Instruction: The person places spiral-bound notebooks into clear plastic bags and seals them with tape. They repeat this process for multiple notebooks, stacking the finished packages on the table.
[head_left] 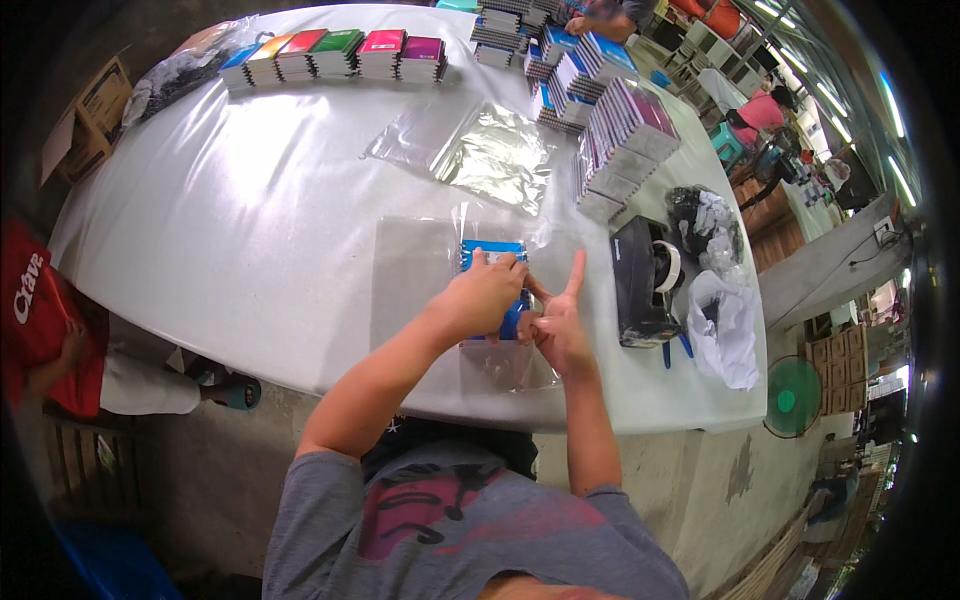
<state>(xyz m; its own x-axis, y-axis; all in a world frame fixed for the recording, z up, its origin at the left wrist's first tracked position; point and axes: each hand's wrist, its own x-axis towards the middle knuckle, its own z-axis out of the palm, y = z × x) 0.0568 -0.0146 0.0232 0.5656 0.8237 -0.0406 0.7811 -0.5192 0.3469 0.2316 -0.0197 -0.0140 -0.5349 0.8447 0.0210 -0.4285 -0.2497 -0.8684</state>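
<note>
A blue spiral notebook (492,248) lies on a clear plastic bag (415,290) near the table's front edge, its coil along the left side. Across the notebook lies my left hand (487,290), its fingers bent over the cover and gripping it. My right hand (562,328) is at the notebook's right edge, index finger stretched away from me. Its thumb and other fingers are curled together close to the left fingertips; what they pinch is hidden. Both hands cover much of the notebook's middle.
A black tape dispenser (640,285) stands to the right, beside blue-handled scissors (678,350) and a white plastic bag (722,325). Clear bags (490,155) lie beyond my hands. Notebook stacks (625,140) rise at the back right; colored notebooks (335,52) line the far left.
</note>
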